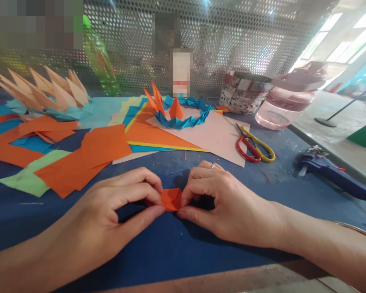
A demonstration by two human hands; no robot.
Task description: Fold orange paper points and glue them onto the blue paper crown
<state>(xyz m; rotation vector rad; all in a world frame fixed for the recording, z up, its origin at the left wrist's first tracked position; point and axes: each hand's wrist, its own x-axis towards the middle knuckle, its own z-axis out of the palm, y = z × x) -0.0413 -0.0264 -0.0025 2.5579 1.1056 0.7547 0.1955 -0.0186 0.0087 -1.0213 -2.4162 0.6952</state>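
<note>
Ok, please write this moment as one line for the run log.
left hand: pinches small orange paper | right hand: pinches same paper | nearby: red-and-yellow scissors, blue glue gun

Legible text: none can be read.
Plastic jar (pixel 285 101): a printed band is seen, but its lettering is too curved and blurred to be read.
Woven paper pot (pixel 244 92): printed strips are seen; the print is too small to be read.
White container (pixel 181 73): its markings are obscured by blurring.

Silver ring (pixel 212 166) on R hand (pixel 232 207), thin bangle (pixel 356 230) (looks metal), bare L forearm (pixel 24 264)
</note>
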